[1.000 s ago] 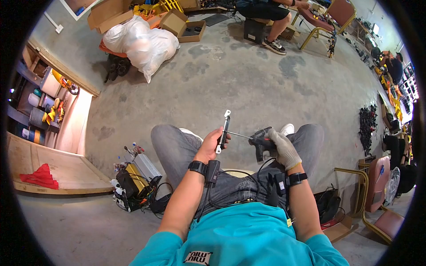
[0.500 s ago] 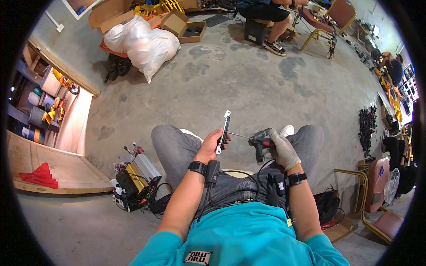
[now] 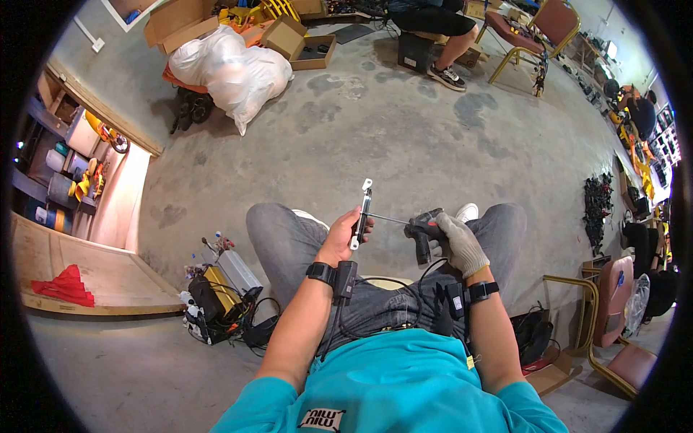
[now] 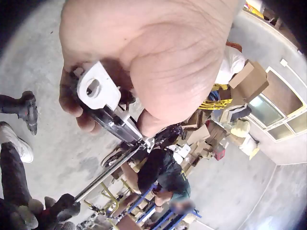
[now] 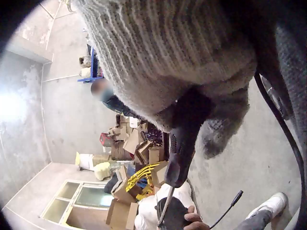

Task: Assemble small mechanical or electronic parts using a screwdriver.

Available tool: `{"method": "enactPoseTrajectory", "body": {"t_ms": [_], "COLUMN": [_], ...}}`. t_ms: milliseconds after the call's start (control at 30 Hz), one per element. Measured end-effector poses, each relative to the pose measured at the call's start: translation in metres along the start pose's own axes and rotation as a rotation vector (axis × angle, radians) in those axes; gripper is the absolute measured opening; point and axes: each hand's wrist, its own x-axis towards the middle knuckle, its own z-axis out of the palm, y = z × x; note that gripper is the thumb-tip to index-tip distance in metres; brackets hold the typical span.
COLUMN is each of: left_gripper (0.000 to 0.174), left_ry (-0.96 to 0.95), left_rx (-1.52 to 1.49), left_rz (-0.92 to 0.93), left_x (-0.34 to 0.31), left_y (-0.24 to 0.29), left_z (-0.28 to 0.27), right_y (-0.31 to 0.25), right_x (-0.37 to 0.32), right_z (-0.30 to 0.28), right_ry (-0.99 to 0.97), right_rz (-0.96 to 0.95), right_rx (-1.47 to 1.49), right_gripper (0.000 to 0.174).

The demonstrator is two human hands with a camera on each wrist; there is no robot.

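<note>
In the head view, my bare left hand [image 3: 341, 237] holds a slim black part [image 3: 363, 216] with a white bracket at each end. My right hand [image 3: 462, 245], in a knitted glove, grips a screwdriver whose long shaft [image 3: 390, 219] reaches the middle of the part. The left wrist view shows the shaft tip against the part, close to the thumb, and a white bracket [image 4: 99, 87] with a hole beneath the palm. The dark screwdriver handle [image 5: 180, 155] comes out of the gloved fist in the right wrist view.
A dark drill-like tool [image 3: 421, 250] lies between the legs, below the right hand. Cables cross the lap. A bundle of devices [image 3: 222, 296] stands by the left knee, chairs [image 3: 615, 299] at the right. Ahead are a white bag [image 3: 234, 76] and a seated person [image 3: 451, 43].
The black part has shifted slightly left and tilted a little in my left hand. My right hand has stayed nearly in place on the screwdriver. The seated person's legs have moved slightly.
</note>
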Motion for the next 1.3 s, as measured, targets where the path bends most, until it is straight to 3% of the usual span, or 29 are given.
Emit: {"method": "enactPoseTrajectory", "body": {"t_ms": [200, 233, 300, 433, 500, 633, 700, 800, 833, 900, 1000, 1233, 1300], "left_gripper": [0.028, 0.029, 0.029, 0.029, 0.029, 0.028, 0.028, 0.029, 0.029, 0.029, 0.030, 0.024, 0.026], "left_ry": [-0.019, -0.027, -0.025, -0.045, -0.043, -0.046, -0.036, -0.027, -0.024, -0.030, -0.047, -0.014, -0.029], "left_rx": [0.008, 0.013, -0.003, -0.010, -0.004, -0.026, -0.035, -0.031, -0.020, -0.008, 0.001, -0.047, -0.022], "left_rz": [-0.002, -0.005, -0.009, -0.011, -0.007, -0.002, -0.010, -0.015, -0.010, -0.007, -0.009, -0.006, -0.002], "left_x": [0.002, 0.002, 0.002, 0.003, 0.003, 0.004, 0.004, 0.004, 0.003, 0.003, 0.004, 0.002, 0.002], "left_y": [-0.001, 0.000, 0.000, -0.001, -0.001, -0.003, -0.002, -0.002, -0.001, -0.001, -0.002, -0.001, -0.001], "left_z": [-0.002, -0.003, -0.004, -0.006, -0.007, -0.007, -0.007, -0.005, -0.005, -0.005, -0.006, -0.003, -0.005], "right_y": [-0.005, -0.004, -0.004, -0.004, -0.009, -0.006, -0.003, -0.007, -0.008, -0.013, -0.017, 0.005, -0.006], "right_x": [-0.003, -0.001, 0.001, -0.004, -0.007, -0.004, -0.002, -0.005, -0.005, -0.011, -0.017, 0.006, -0.005], "right_z": [0.018, 0.012, 0.001, 0.006, 0.022, 0.020, 0.006, 0.000, 0.003, 0.017, 0.024, -0.007, 0.014], "right_ry": [0.230, 0.229, 0.043, 0.044, 0.229, 0.272, 0.058, 0.049, 0.045, 0.132, 0.153, -0.003, 0.169], "right_rz": [-0.203, -0.205, -0.102, -0.044, -0.167, -0.230, -0.130, -0.059, -0.057, -0.159, -0.198, -0.045, -0.147], "right_rx": [0.187, 0.187, -0.058, -0.062, 0.108, 0.184, -0.021, -0.160, -0.162, 0.108, 0.167, -0.010, 0.084], "right_gripper": [0.031, 0.031, 0.028, 0.028, 0.032, 0.035, 0.033, 0.034, 0.034, 0.035, 0.034, 0.033, 0.036]}}
